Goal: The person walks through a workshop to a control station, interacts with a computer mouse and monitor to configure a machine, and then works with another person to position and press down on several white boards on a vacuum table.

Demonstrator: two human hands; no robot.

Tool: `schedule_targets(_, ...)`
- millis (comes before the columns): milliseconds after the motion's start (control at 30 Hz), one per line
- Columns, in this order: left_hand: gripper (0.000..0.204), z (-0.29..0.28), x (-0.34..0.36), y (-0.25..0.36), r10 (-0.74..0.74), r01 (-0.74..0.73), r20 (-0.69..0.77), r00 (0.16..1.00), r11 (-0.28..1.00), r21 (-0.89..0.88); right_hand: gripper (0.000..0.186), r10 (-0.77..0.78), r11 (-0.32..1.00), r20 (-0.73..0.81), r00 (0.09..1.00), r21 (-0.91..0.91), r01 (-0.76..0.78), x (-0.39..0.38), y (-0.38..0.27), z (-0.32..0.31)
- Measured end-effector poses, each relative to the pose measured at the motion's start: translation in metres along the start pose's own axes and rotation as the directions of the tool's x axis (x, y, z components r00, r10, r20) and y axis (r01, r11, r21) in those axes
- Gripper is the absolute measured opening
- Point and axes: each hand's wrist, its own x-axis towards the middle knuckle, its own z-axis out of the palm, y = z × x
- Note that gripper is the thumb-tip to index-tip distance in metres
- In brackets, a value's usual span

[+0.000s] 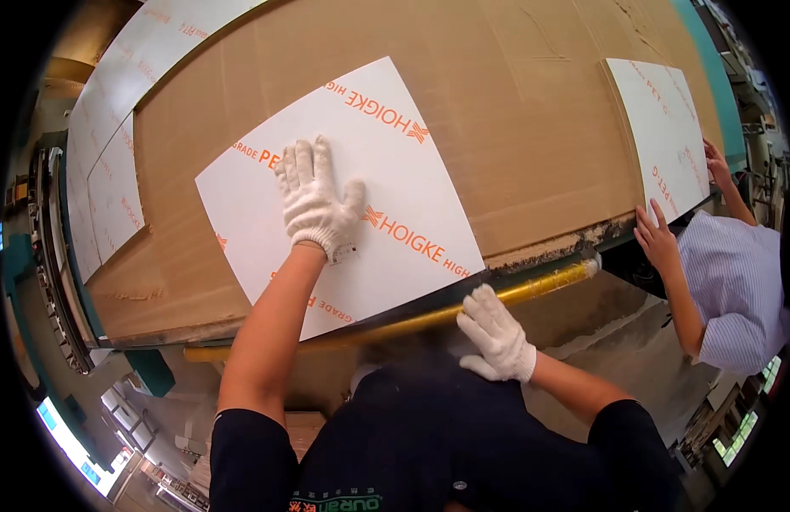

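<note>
A white panel with orange print lies at a slant on the brown-covered worktable, its near corner reaching past the front edge. My left hand, in a white knit glove, rests flat on the middle of it with the fingers stretched out. Close to my body, my right hand wears the same kind of glove. Its fingers are extended beside the yellow tube along the table's front; whether they touch it I cannot tell. Nothing shows in either hand.
At the right, a co-worker in a striped shirt has both bare hands at another white panel. More white panels lie along the table's left side. The table's front edge looks rough and worn.
</note>
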Motion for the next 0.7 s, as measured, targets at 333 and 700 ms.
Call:
schedule_targets(333,0.078,-0.022,-0.097,-0.075,-0.343,0.349,-0.123,0.931,0.937,0.027,0.071,0.050,0.812,-0.308,0.950,-0.541,-0.218,0.110,0.083,-0.061)
schedule_targets(700,0.090,-0.052,-0.112,-0.057,-0.722,0.746,0.206,0.660,0.599,-0.291,0.049,0.264,0.939,-0.353,0.897,-0.119,-0.323,0.087,0.042,-0.034)
